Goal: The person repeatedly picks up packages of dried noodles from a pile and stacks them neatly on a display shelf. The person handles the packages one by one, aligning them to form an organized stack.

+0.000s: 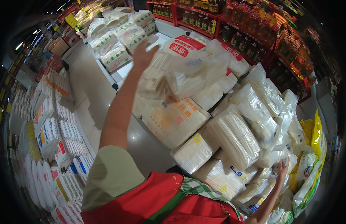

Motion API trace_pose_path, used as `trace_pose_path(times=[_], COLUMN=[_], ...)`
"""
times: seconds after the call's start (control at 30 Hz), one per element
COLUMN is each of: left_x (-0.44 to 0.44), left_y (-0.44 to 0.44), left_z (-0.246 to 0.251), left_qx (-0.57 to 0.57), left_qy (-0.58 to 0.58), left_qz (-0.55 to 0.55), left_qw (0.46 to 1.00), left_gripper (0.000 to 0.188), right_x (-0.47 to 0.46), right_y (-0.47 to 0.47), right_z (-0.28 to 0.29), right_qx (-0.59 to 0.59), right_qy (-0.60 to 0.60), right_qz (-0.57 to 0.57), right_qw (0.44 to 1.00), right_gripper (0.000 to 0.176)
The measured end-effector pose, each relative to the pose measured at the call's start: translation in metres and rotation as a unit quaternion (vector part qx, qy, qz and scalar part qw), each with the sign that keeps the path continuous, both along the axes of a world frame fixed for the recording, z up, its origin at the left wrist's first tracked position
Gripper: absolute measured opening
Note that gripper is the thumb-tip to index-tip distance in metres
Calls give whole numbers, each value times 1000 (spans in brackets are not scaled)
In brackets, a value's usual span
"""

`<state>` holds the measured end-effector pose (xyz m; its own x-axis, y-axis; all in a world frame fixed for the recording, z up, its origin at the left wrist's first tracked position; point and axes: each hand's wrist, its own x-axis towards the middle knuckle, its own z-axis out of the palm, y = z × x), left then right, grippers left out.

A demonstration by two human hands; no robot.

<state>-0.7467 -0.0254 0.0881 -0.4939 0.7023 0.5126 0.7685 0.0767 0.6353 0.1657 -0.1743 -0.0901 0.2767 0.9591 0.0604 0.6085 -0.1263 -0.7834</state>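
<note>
My left hand (142, 54) reaches out over the far part of a noodle display, its fingers spread and nothing visible in them. Just right of it lie clear plastic packs of dried noodles (156, 67) and a pack with a red printed label (185, 46). My right hand (282, 169) is low at the right, against a clear plastic noodle bag (271, 158); whether its fingers grip the bag is unclear. Between my arms lie a flat pack with orange print (175, 114) and a bundle of long dried noodles (234, 137), tilted on other packs.
Green-printed noodle packs (115, 57) are stacked at the far left end of the white display stand (125, 68). Red shelves (195, 28) with bottles stand behind. Stacked white bags (49, 134) line the left, across a tiled aisle (87, 81). Yellow bags (315, 131) stand at right.
</note>
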Motion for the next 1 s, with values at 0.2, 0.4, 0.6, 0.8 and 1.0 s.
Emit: trace_pose_path(times=[0.2, 0.4, 0.6, 0.8, 1.0], left_x=[-133, -143, -92, -58, -5], left_y=[-25, -19, -27, -37, -59], left_z=[-95, -111, -86, -28, 20], left_qx=[-336, -284, -114, 44, 72], left_qy=[-65, 218, 164, 62, -155], left_qz=[8, 35, 91, 15, -74], left_qw=[940, 933, 976, 997, 983], left_gripper=[78, 32, 25, 21, 15], right_x=[-106, -161, -168, -162, -167], right_y=[-98, -156, -196, -214, -216], right_z=[62, 82, 80, 78, 71], right_qx=[124, 136, 161, 145, 134], right_qy=[-57, 3, 36, 41, 46], right_qz=[-66, -128, -161, -170, -138], right_qw=[988, 982, 973, 974, 980], right_gripper=[53, 41, 38, 38, 38])
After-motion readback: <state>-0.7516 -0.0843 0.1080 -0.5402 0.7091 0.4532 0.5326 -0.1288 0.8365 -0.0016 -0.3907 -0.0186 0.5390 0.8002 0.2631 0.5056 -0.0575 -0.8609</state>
